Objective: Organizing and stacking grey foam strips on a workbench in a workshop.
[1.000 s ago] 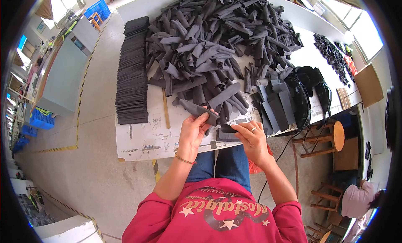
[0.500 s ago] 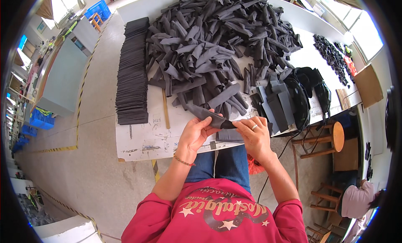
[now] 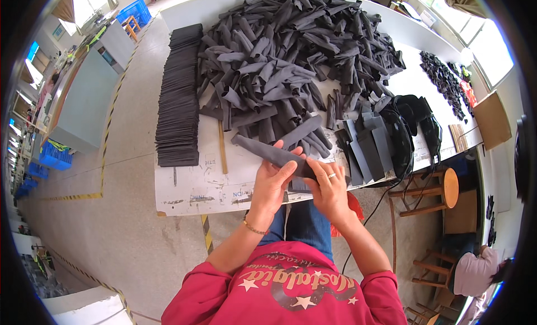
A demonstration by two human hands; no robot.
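Observation:
A long dark grey fabric piece [image 3: 258,149], rolled or folded into a narrow tube, lies slanted across both my hands above the table's front edge. My left hand [image 3: 272,179] is closed on its middle, thumb on top and fingertips showing behind it. My right hand [image 3: 330,189], with a ring, grips the right end, and its fingers partly hide that end. Just beyond my hands is a large heap of similar rolled grey fabric pieces [image 3: 279,73]. Under the held piece, more flat grey fabric [image 3: 300,186] lies at the table edge, mostly covered by my hands.
A long row of tightly stacked dark pieces [image 3: 178,101] lines the table's left side. To the right are flat grey strips [image 3: 366,149] and a shiny black bundle [image 3: 404,137]. A wooden stool [image 3: 444,192] stands right of the table [image 3: 190,199]; a person [image 3: 474,272] sits farther right.
The fabric piece has turned flatter and more of its left end now shows. My left hand has moved slightly right along it, and my right hand has shifted a little left and down.

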